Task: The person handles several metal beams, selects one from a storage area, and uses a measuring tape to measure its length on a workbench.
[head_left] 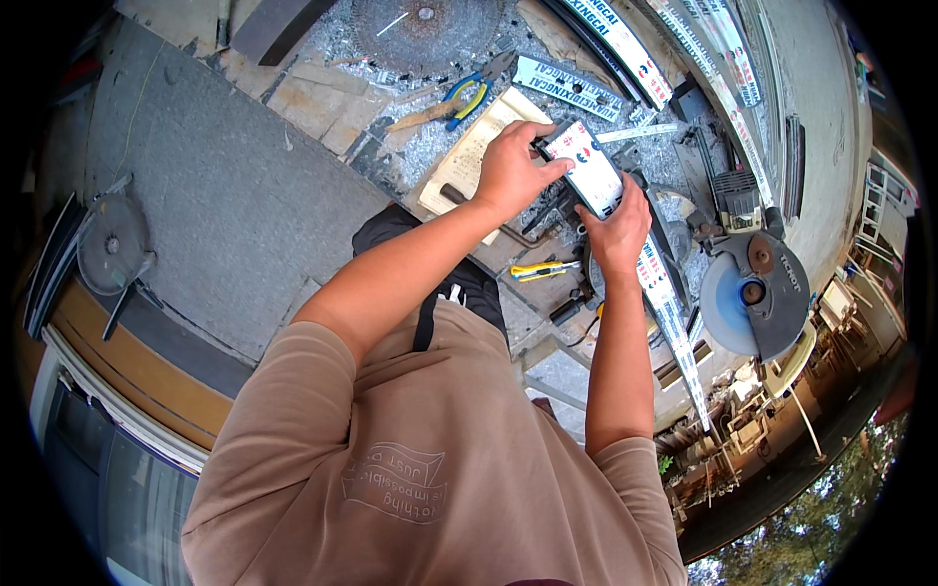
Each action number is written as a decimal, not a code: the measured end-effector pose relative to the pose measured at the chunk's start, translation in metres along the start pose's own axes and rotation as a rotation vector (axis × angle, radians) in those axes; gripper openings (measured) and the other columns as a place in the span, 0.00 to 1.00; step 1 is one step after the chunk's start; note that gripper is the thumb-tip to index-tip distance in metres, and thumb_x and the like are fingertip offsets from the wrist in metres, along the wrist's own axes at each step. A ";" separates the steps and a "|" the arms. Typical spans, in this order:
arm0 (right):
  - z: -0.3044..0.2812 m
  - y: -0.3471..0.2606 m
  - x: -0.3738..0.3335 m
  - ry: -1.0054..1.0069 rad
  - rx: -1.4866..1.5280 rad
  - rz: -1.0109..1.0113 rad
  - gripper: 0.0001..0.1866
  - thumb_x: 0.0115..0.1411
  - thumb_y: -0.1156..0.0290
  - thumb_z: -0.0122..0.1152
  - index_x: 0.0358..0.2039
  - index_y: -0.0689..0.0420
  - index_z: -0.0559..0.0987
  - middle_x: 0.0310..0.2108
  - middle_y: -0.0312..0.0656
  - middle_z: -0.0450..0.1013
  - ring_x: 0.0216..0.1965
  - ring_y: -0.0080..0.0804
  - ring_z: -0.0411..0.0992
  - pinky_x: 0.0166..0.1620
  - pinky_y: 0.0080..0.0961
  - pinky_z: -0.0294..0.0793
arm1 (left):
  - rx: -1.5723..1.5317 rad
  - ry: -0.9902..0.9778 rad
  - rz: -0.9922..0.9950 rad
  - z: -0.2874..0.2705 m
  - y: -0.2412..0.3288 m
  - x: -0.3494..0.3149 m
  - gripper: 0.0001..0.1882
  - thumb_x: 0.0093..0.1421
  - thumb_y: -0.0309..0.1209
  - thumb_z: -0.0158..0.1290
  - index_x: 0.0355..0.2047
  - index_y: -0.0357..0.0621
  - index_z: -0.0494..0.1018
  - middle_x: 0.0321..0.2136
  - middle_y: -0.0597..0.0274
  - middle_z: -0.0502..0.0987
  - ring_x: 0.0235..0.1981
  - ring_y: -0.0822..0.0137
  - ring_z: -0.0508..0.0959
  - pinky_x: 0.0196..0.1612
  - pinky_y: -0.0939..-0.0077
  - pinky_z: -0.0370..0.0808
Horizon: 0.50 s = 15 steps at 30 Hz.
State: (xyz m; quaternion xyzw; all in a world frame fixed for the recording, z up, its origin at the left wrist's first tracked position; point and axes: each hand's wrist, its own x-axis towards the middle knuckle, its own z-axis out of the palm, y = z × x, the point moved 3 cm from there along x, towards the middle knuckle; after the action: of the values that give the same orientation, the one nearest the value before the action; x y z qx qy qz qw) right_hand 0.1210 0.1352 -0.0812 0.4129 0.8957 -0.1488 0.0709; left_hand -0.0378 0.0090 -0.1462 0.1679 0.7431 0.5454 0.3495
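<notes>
A short length of metal profile, dark at the sides and covered with white printed film on its face, is held between my two hands. My left hand grips its upper left end, thumb on the white face and fingers over the dark end. My right hand closes around its lower right end. Under my left hand lies an open notebook with handwritten pages. A yellow utility knife lies below the profile, left of my right forearm.
Pliers with blue and yellow handles lie beyond the notebook among metal shavings. A large toothed saw blade is at the far side. A cutting saw stands at the right, near long film-covered profiles. Another round disc is at the left.
</notes>
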 end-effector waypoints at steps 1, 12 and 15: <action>0.001 0.001 0.000 0.005 0.002 -0.011 0.45 0.39 0.66 0.84 0.60 0.57 0.73 0.54 0.49 0.76 0.58 0.52 0.71 0.63 0.44 0.66 | 0.000 0.007 0.012 0.000 0.000 0.000 0.30 0.51 0.38 0.74 0.50 0.36 0.80 0.45 0.51 0.81 0.40 0.61 0.84 0.43 0.71 0.83; 0.001 0.003 0.000 0.013 0.026 -0.025 0.46 0.39 0.64 0.85 0.60 0.57 0.73 0.54 0.48 0.76 0.58 0.51 0.71 0.63 0.44 0.66 | 0.034 0.040 0.108 -0.002 -0.002 -0.001 0.29 0.51 0.40 0.74 0.50 0.37 0.81 0.43 0.52 0.82 0.40 0.61 0.85 0.42 0.71 0.83; 0.002 0.004 0.001 0.003 0.024 -0.022 0.46 0.38 0.63 0.85 0.60 0.57 0.73 0.54 0.48 0.76 0.58 0.51 0.71 0.63 0.44 0.65 | 0.066 0.060 0.166 -0.003 -0.003 0.000 0.29 0.51 0.41 0.74 0.50 0.38 0.82 0.43 0.51 0.82 0.39 0.60 0.85 0.42 0.71 0.83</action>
State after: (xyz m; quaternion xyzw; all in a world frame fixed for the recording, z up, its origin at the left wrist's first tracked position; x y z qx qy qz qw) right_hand 0.1234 0.1374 -0.0836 0.4039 0.8986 -0.1596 0.0630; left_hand -0.0394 0.0059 -0.1481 0.2240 0.7543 0.5524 0.2750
